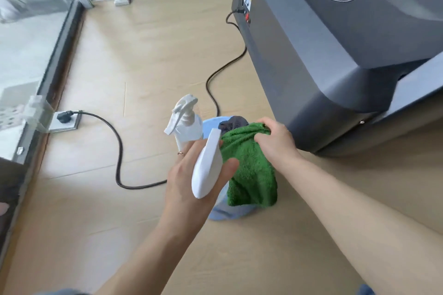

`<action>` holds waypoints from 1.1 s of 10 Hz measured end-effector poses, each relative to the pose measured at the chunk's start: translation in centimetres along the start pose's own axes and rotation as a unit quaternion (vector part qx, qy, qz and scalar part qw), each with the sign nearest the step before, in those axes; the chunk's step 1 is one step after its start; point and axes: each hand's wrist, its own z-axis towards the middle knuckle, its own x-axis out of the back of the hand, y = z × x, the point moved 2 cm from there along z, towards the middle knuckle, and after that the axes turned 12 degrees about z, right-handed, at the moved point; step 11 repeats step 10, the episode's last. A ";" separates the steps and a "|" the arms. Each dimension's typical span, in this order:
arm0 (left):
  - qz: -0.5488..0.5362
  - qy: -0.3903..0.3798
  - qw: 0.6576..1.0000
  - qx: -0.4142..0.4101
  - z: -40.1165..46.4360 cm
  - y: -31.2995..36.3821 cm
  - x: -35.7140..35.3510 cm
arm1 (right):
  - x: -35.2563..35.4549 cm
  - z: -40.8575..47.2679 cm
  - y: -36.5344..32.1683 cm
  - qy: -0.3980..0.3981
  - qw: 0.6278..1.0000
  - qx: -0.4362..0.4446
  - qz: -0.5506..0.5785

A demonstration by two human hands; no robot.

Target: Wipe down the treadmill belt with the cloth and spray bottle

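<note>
Both forearms are reaching down from the near edge toward the floor. With the left hand I am holding a white spray bottle, fingers wrapped around it. A second spray bottle is standing just behind. With the right hand I am gripping the green cloth by its top edge, fingers pinched shut on the fabric; the cloth is hanging over a blue basin, in which something dark is also lying. The treadmill is showing only its grey motor housing at upper right; the belt itself is out of view. A black power cord is running across the floor to a floor socket. I am judging the task to be at its gathering stage: tools in hand, spraying and wiping not yet begun.
</note>
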 end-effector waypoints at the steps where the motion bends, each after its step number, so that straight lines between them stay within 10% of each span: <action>1: -0.007 -0.005 1.000 -0.021 0.0 -0.4 -1.4 | -0.4 1.7 -0.2 -0.018 0.999 0.020 -0.025; 7: 0.078 -0.056 0.995 -0.018 1.6 -2.9 -0.3 | -0.5 1.5 -1.6 -0.039 0.985 0.035 -0.165; 11: 0.319 -0.127 0.935 -0.083 0.9 0.1 5.0 | 1.4 1.2 -6.0 0.041 0.991 0.110 -0.057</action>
